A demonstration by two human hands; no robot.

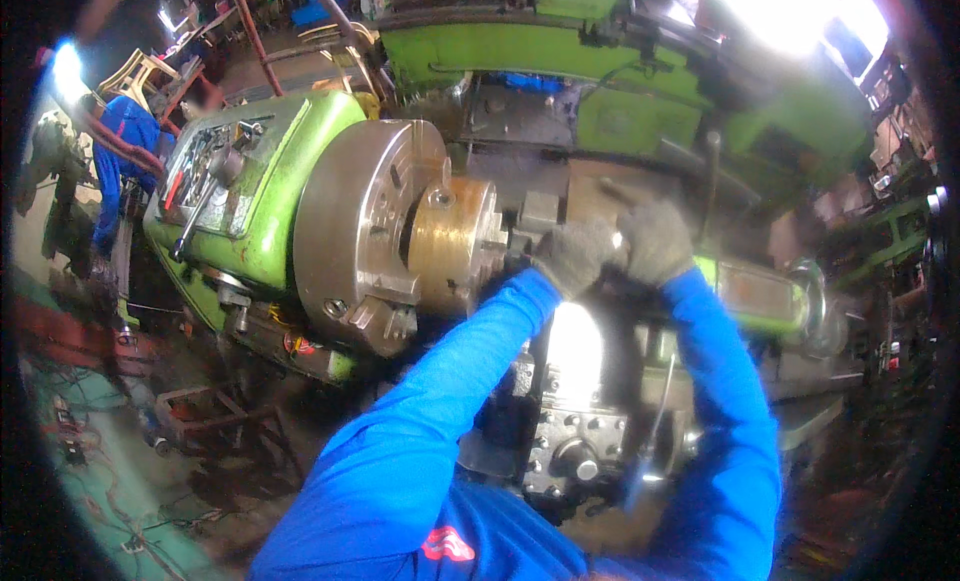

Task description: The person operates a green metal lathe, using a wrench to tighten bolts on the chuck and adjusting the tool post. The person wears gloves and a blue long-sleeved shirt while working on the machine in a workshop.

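Note:
Both of my hands wear grey gloves and are close together over the tool post area of a green lathe. My left hand (578, 260) is curled closed beside the tool holder, just right of the workpiece. My right hand (656, 243), smeared by motion, is also curled, with a small bright spot between the two hands. What either one grips is hidden. A brass-coloured cylinder (450, 243) with a stepped steel-grey end sits in the jaws of the large lathe chuck (335, 231). A square metal block (541, 209) stands just beyond my left hand.
The green headstock (275, 221) at left carries loose tools (213, 166) on top. Under my arms is the carriage apron with a round knob (577, 459) and a lever (660, 411). A handwheel (818, 306) stands at right. Another green machine (640, 121) is behind.

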